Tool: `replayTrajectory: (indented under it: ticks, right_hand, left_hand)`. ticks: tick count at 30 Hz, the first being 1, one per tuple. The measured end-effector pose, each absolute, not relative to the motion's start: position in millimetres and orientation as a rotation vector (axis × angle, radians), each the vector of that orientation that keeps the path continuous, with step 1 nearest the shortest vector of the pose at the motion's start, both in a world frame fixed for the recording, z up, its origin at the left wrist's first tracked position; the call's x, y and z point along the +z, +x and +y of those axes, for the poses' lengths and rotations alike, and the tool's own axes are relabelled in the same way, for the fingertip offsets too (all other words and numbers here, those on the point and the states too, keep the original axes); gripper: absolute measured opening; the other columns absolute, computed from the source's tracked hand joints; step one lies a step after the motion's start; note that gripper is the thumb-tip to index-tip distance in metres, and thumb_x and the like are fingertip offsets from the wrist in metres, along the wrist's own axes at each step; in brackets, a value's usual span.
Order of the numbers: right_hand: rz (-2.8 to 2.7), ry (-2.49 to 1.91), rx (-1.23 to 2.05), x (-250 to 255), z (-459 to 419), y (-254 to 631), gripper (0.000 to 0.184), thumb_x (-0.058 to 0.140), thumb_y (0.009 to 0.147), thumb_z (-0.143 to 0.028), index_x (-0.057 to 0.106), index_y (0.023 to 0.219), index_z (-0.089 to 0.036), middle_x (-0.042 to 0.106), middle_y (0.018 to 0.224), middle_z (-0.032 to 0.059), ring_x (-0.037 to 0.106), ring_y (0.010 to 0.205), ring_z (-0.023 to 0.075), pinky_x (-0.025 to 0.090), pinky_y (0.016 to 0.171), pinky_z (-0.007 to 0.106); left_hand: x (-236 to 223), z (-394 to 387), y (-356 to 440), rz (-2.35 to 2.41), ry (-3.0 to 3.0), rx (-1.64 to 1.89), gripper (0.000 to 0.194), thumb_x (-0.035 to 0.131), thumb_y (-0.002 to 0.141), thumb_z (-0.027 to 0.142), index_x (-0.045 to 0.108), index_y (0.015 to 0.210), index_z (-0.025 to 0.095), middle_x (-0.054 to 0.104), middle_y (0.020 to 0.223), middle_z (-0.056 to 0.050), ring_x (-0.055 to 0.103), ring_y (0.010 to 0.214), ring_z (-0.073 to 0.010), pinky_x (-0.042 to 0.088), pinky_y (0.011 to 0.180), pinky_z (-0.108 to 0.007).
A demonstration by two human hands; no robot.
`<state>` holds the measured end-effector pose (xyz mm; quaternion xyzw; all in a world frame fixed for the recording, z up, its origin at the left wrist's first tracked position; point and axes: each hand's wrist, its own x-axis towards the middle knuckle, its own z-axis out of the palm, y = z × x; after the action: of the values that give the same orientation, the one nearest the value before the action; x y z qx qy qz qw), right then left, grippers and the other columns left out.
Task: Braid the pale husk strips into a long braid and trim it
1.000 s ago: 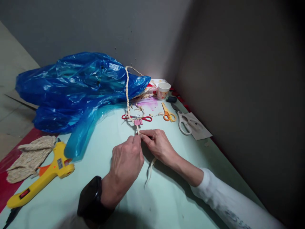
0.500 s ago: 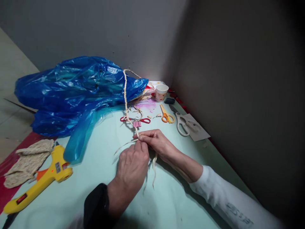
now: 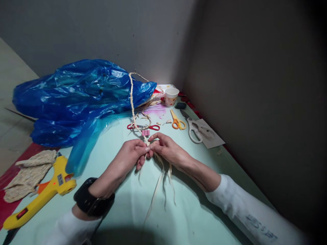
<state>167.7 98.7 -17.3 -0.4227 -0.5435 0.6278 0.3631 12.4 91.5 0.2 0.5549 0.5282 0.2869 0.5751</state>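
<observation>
Both hands meet at the near end of a pale braided fibre cord (image 3: pixel 132 98), thumbs and fingertips pinching it. My left hand (image 3: pixel 133 151) is closed on the cord's end from the left, palm side partly turned up. From the right, my right hand (image 3: pixel 166 147) pinches the same spot. Loose fibre strands (image 3: pixel 156 190) trail down from between the fingers toward me. Just beyond the fingertips a pink binder clip (image 3: pixel 145 133) sits at the braid. Behind it lie red-handled scissors (image 3: pixel 154 127). The cord runs up over the blue plastic bag.
A large blue plastic bag (image 3: pixel 76 95) fills the back left. A yellow glue gun (image 3: pixel 41 200) lies left beside a woven fibre piece (image 3: pixel 30 173). Back right hold a paper cup (image 3: pixel 171 97), orange scissors (image 3: pixel 176 120), grey-handled scissors (image 3: pixel 194 131) and a card (image 3: pixel 211 136).
My left hand has rolled over from back-up to thumb-up, pinching beside the right. Some loose strands now hang farther toward me. The right hand has stayed nearly in place.
</observation>
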Motion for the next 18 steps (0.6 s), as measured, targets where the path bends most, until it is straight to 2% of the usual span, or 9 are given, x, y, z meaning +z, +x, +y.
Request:
replayTrajectory:
  ticks: [2, 5, 8, 11, 15, 18]
  right_hand:
    - [-1.398, -1.054, 1.659, -14.1, 97.9, 170.2, 0.013, 0.053, 0.086, -0.021, 0.049, 0.097, -0.016, 0.062, 0.067, -0.0003, 0.053, 0.061, 0.0111, 0.039, 0.060, 0.022]
    - [-1.496, -1.071, 1.698, -8.3, 98.3, 175.4, 0.011, 0.049, 0.088, -0.020, 0.048, 0.097, -0.015, 0.062, 0.068, -0.0008, 0.041, 0.053, 0.0083, 0.032, 0.053, 0.020]
    - [-1.648, -1.108, 1.680, -5.6, 100.8, 180.3, 0.013, 0.048, 0.088, -0.020, 0.048, 0.100, -0.014, 0.063, 0.072, 0.0004, 0.035, 0.053, 0.0080, 0.028, 0.052, 0.020]
    - [-1.806, -1.137, 1.553, -6.3, 102.5, 183.0, 0.012, 0.049, 0.089, -0.023, 0.050, 0.097, -0.014, 0.065, 0.074, 0.0021, 0.042, 0.059, 0.0097, 0.032, 0.056, 0.021]
    - [-1.954, -1.176, 1.344, -3.9, 101.2, 184.1, 0.012, 0.050, 0.089, -0.026, 0.053, 0.094, -0.015, 0.068, 0.075, 0.0023, 0.051, 0.066, 0.0111, 0.036, 0.063, 0.022]
    - [-2.059, -1.201, 1.237, 2.9, 99.9, 186.3, 0.013, 0.050, 0.090, -0.026, 0.058, 0.091, -0.015, 0.071, 0.076, 0.0017, 0.052, 0.064, 0.0108, 0.035, 0.063, 0.022]
  left_hand:
    - [-2.0, 92.0, 13.2, 1.172, 1.239, 0.676, 0.010, 0.055, 0.078, 0.024, 0.053, 0.072, 0.016, 0.055, 0.056, 0.003, 0.037, 0.037, -0.0051, 0.029, 0.038, -0.020]
    - [-1.3, 92.1, 12.2, 1.200, 1.256, 0.669, 0.009, 0.057, 0.076, 0.023, 0.056, 0.075, 0.014, 0.058, 0.063, 0.001, 0.036, 0.039, -0.0037, 0.026, 0.038, -0.019]
    - [-1.1, 92.1, 10.7, 1.269, 1.314, 0.654, 0.011, 0.058, 0.076, 0.024, 0.059, 0.073, 0.014, 0.050, 0.057, 0.004, 0.035, 0.040, -0.0041, 0.023, 0.040, -0.019]
    - [-3.0, 91.0, 10.8, 1.286, 1.290, 0.673, 0.011, 0.057, 0.077, 0.024, 0.058, 0.071, 0.015, 0.044, 0.053, 0.006, 0.032, 0.043, -0.0044, 0.021, 0.042, -0.019]
    - [-5.7, 89.3, 12.3, 1.211, 1.204, 0.730, 0.015, 0.057, 0.079, 0.028, 0.057, 0.072, 0.015, 0.052, 0.060, 0.003, 0.029, 0.044, -0.0037, 0.017, 0.043, -0.020]
    - [-6.3, 88.3, 13.3, 1.192, 1.185, 0.746, 0.017, 0.058, 0.079, 0.030, 0.057, 0.071, 0.015, 0.055, 0.062, 0.002, 0.026, 0.045, -0.0037, 0.015, 0.043, -0.021]
